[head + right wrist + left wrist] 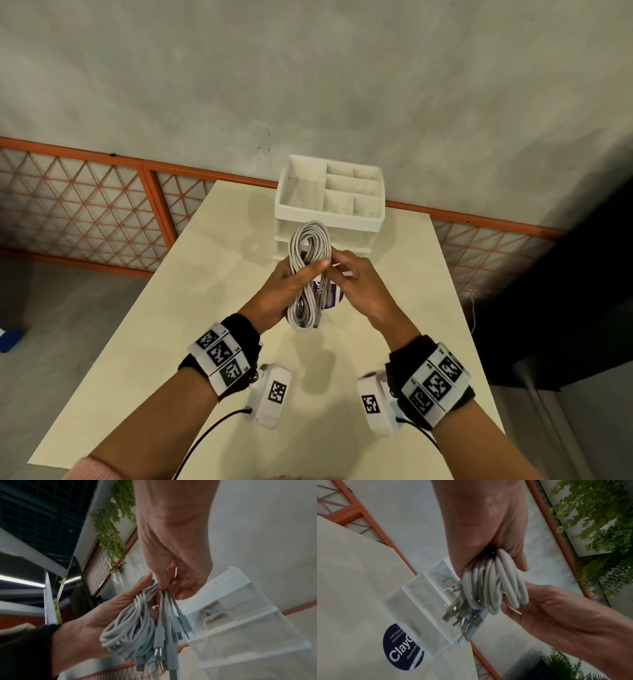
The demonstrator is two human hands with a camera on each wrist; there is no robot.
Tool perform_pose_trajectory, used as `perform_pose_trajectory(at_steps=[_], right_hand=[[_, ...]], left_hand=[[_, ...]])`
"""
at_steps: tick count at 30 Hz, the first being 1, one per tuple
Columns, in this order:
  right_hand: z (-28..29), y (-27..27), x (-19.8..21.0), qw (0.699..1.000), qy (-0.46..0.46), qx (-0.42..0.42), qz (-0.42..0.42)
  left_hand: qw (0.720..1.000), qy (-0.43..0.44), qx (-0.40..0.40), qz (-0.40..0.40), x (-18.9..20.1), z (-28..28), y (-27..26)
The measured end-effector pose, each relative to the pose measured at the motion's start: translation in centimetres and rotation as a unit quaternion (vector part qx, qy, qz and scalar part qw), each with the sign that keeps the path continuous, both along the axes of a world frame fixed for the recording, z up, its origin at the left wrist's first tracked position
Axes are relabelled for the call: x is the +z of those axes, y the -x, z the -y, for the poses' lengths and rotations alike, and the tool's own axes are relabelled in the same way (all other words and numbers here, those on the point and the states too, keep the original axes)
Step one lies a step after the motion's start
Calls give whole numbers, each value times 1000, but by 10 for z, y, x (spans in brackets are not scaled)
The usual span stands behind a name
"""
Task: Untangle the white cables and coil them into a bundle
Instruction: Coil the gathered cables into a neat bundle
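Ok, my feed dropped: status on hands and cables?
Left hand grips the cable bundle, coiled. Right hand pinches the plug ends. Nothing in the way; organizer behind.

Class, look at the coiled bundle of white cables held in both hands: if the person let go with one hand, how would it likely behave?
The cable bundle would likely sag and loosen: nothing visibly ties its loops. The left hand holds its middle, so it probably stays up. The plug ends, pinched by the right hand, would probably dangle free.
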State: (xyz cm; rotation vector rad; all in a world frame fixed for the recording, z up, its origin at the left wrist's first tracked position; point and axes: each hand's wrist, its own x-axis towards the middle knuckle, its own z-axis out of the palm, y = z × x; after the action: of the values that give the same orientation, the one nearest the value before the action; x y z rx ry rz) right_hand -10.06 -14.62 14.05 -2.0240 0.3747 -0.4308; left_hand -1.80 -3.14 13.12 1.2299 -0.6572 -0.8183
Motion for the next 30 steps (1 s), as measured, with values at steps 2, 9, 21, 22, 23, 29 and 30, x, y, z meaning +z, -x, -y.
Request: perform_pose_trajectory(at_steps=[2,9,21,22,23,29,30], right_hand=[[2,-3,0,999,27,-20,7],[-11,-10,-2,996,50,-69,35],[1,-11,-16,984,-125,23,-122],[-2,-12,-22,971,-198,33,-131],[-4,-13,-27,959,-248,53,-129],[5,-14,-24,933,-264,147,-194],[9,-16,-24,931,-249,154,-218]], left_hand=[[1000,-2,-15,-5,-2,0,-1],[1000,-20,-6,0,-6,-1,-5],[998,-27,53,-38,-11,2,-11],[997,-12,45,-66,-10,6,-11],[996,-5,35,-82,-10,9,-10],[995,-29,-69,-63,-18,15,-22],[995,-28,-80,-52,-19,15,-25]])
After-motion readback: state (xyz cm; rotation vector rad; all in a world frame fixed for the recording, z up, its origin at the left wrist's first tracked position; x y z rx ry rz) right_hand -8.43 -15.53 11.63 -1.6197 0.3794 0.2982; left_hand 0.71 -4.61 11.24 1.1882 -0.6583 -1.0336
